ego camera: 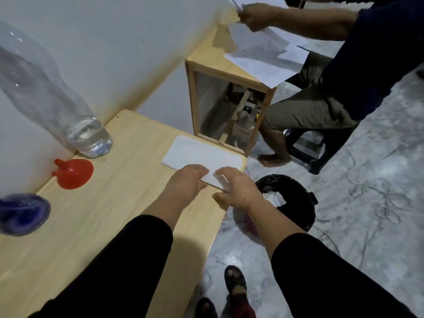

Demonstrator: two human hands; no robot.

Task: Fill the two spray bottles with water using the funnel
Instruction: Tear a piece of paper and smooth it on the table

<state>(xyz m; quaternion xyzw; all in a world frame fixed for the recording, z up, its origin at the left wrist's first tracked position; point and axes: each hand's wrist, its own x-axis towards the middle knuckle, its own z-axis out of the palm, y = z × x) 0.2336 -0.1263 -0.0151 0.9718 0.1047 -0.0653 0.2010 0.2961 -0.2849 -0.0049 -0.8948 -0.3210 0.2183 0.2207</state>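
A red funnel [73,173] lies mouth-down on the wooden table [119,203], near the wall. Behind it stands a large clear plastic bottle [88,136] with a little water at its bottom. A blue spray bottle [23,213] shows blurred at the left edge; I see no second spray bottle. My left hand [187,181] and my right hand [237,190] are both at the table's right edge, far from the funnel. Their fingers hold the near edge of a white sheet of paper [202,154] that lies flat there.
A black bin [296,198] with rubbish stands on the marble floor right of the table. Beyond it is a wooden cabinet [229,72], where a seated person shuffles papers [261,56] on a dark stool [321,148]. Cables lie on the floor at the right.
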